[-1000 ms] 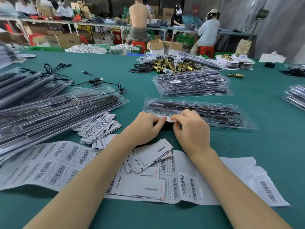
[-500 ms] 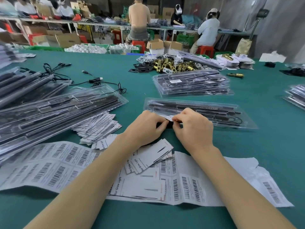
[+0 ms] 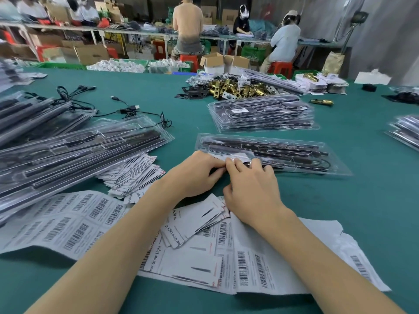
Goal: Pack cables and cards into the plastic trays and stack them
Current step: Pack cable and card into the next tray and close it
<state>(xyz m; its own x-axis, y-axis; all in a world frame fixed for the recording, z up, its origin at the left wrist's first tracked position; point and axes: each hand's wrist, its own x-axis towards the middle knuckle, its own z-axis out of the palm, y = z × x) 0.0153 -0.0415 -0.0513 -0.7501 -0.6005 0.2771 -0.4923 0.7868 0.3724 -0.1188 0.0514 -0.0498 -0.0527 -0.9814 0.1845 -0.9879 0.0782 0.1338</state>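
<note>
A clear plastic tray (image 3: pixel 283 152) holding black bars and a cable lies on the green table (image 3: pixel 362 211) in front of me. At its near left edge a small white label (image 3: pixel 229 159) shows between my fingertips. My left hand (image 3: pixel 195 171) has its fingers curled and pinches the label at the tray's edge. My right hand (image 3: pixel 249 184) lays its fingers over the label and the tray rim, thumb held apart. Loose white cards (image 3: pixel 192 218) lie under my wrists. A stack of packed trays (image 3: pixel 260 114) sits behind.
A large pile of filled trays (image 3: pixel 79 155) covers the left side, with a fan of cards (image 3: pixel 133 175) beside it. Barcode sheets (image 3: pixel 56 223) lie near me. Black cables (image 3: pixel 127 109), brass hardware (image 3: pixel 238 89) and more trays (image 3: pixel 405 132) lie farther off. People work at benches behind.
Both hands have moved slightly forward onto the tray's near edge. The right fingers, which pinched the label, now lie spread over it and the rim.
</note>
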